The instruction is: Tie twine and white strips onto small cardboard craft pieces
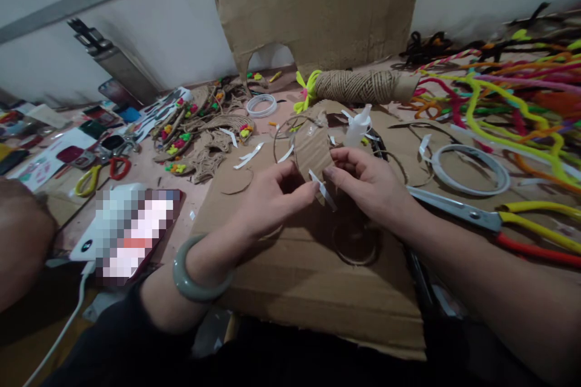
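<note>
A small rounded piece of corrugated cardboard (313,148) is held upright between my hands above a larger cardboard sheet (290,272). My left hand (276,196) grips its left side, thumb in front and fingers partly hidden behind. At its lower edge, a white tape strip (323,190) hangs by my left thumb tip. My right hand (367,181) is closed in a pinch at the right edge of the piece. Thin brown twine curves around the piece, and a twine loop (355,245) lies below on the sheet. Just behind my right hand stands a translucent squeeze bottle (358,127).
To the right lie large scissors (476,214) and a white tape roll (472,169). A twine spool (363,86) rests at the back near another tape roll (262,105). Twine pieces with colourful bits (200,133), a phone (145,236) and part of another person (22,242) are at left.
</note>
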Demonstrator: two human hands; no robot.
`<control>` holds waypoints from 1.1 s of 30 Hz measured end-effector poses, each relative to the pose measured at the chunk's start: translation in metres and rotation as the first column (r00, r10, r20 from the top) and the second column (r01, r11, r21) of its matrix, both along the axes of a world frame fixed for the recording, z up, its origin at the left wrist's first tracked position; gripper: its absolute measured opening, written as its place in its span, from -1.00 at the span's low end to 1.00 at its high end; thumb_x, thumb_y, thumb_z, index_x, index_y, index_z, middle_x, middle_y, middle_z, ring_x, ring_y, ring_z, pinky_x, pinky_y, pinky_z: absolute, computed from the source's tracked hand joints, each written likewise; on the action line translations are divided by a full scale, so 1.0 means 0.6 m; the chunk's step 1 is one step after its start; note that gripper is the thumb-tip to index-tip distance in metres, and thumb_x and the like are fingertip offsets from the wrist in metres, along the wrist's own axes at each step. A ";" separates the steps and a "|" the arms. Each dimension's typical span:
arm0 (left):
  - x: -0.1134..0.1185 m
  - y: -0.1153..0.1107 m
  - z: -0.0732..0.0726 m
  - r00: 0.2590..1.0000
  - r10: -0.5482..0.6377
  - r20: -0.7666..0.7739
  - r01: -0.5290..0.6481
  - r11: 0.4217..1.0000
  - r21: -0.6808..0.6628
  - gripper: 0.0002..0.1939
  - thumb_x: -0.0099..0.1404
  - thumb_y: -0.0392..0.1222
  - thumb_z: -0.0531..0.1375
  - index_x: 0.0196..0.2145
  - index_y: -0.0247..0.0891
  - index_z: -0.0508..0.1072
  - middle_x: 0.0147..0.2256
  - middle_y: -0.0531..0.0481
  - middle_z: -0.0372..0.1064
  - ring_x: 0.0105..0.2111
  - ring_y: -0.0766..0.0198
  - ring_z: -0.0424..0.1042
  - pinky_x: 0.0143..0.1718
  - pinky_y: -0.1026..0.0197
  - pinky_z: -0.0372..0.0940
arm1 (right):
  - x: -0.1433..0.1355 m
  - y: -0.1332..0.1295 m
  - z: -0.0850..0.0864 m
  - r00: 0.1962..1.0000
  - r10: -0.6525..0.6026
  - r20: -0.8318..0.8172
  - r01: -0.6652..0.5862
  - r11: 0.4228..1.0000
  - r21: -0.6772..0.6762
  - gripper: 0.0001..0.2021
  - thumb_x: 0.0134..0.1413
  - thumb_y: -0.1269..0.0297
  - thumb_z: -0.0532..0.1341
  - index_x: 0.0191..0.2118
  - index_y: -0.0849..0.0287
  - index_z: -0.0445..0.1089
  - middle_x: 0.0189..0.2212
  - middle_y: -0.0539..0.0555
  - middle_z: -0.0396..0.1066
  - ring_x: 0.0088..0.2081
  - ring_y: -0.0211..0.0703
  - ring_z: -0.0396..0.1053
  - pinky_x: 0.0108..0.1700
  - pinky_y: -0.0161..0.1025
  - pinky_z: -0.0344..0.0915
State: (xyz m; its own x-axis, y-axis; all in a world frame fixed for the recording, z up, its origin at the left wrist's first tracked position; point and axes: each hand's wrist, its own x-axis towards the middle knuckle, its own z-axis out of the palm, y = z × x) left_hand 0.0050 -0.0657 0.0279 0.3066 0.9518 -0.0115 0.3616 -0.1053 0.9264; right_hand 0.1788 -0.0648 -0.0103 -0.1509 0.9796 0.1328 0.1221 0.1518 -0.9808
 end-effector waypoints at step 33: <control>0.002 -0.003 -0.001 0.999 -0.026 -0.030 0.025 0.999 -0.039 -0.82 0.16 -0.12 0.16 -0.46 -0.30 0.40 -0.52 0.06 0.28 -0.49 0.34 0.24 -0.46 0.29 0.14 | -0.001 -0.005 -0.015 0.991 -0.033 0.127 0.021 0.995 0.093 -0.74 0.13 0.25 0.19 -0.07 0.17 0.41 -0.34 0.03 0.51 -0.35 -0.21 0.42 -0.27 -0.22 0.34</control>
